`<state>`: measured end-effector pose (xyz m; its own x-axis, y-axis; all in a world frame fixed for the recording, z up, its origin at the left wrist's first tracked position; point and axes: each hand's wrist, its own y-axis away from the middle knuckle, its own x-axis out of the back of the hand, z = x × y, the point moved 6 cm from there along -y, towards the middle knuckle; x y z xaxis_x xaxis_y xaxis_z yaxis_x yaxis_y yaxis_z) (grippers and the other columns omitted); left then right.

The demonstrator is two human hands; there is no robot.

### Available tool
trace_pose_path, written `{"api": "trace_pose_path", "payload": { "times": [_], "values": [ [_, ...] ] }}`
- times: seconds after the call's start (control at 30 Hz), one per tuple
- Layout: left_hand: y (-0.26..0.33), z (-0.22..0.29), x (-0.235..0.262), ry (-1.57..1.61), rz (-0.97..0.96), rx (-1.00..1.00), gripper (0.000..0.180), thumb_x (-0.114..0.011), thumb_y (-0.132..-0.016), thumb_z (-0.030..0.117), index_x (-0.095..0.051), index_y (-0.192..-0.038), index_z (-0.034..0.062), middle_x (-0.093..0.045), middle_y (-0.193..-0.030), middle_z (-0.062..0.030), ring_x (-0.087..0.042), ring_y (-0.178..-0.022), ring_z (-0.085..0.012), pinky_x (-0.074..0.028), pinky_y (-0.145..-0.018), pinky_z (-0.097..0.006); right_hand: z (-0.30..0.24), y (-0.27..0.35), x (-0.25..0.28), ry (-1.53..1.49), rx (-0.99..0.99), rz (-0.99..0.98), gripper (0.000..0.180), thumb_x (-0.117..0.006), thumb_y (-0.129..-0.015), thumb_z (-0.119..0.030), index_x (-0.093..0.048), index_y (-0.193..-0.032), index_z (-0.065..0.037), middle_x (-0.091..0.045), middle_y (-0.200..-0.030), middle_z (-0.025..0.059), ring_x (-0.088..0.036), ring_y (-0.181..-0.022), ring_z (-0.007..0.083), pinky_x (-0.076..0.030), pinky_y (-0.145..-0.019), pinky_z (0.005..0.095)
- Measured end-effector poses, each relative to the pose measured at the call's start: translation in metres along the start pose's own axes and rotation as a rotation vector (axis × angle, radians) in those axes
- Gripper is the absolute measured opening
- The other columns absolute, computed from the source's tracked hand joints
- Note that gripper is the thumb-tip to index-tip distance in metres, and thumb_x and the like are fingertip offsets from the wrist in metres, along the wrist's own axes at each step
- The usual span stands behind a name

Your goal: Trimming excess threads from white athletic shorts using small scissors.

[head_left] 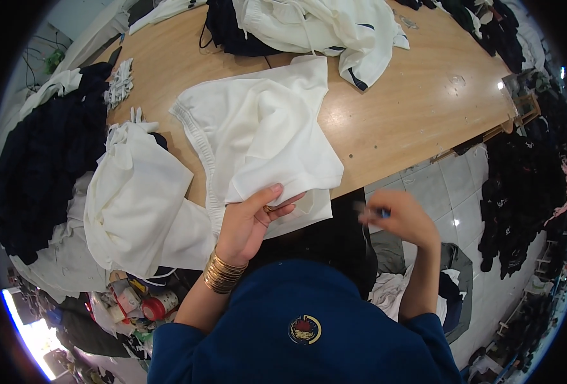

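Note:
White shorts (264,121) with a gathered elastic waistband lie spread on the wooden table, partly over its near edge. My left hand (254,214), with gold bangles on the wrist, grips their near leg at the hem, thumb on top and fingers underneath. Off the table's edge to the right, my right hand (398,214) is raised apart from the cloth. Its fingers are closed around a small tool with a blue part (384,213); motion blurs its tip, so its exact kind is unclear.
More white garments (322,29) lie over dark cloth at the table's far side. A white garment pile (136,192) sits left of the shorts, beside dark navy clothes (56,153). A bundle of white strips (119,83) rests nearby. Dark clothes (520,198) hang or lie at right.

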<state>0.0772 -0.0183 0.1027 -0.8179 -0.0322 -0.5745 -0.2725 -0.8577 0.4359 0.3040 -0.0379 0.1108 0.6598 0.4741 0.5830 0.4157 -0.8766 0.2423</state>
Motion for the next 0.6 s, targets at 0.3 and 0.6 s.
{"api": "trace_pose_path", "payload": {
  "times": [0.3,0.6],
  "values": [
    [-0.008,-0.005,-0.017,0.340,-0.185,0.226,0.029,-0.045,-0.093,0.015,-0.050,-0.114,-0.0052,-0.055,-0.119,-0.0194,-0.059,-0.105,-0.0277,-0.052,-0.084,-0.035,-0.019,-0.031,-0.011,-0.385,0.019,0.526,0.012,-0.064,-0.082,-0.007,-0.061,-0.092,-0.002,-0.052,-0.069,-0.0002,-0.044,-0.063,0.0061,-0.035,-0.057,0.0197],
    [0.009,0.044,-0.022,-0.819,0.014,-0.846,0.037,-0.065,-0.078,0.008,-0.053,-0.113,0.0065,-0.059,-0.108,-0.0067,-0.053,-0.097,-0.0169,-0.046,-0.075,-0.027,-0.049,-0.041,0.012,-0.362,0.044,0.431,0.013,-0.062,-0.083,-0.011,-0.059,-0.088,0.001,-0.050,-0.066,0.0009,-0.043,-0.062,0.0065,-0.037,-0.058,0.0214]
  ]
}}
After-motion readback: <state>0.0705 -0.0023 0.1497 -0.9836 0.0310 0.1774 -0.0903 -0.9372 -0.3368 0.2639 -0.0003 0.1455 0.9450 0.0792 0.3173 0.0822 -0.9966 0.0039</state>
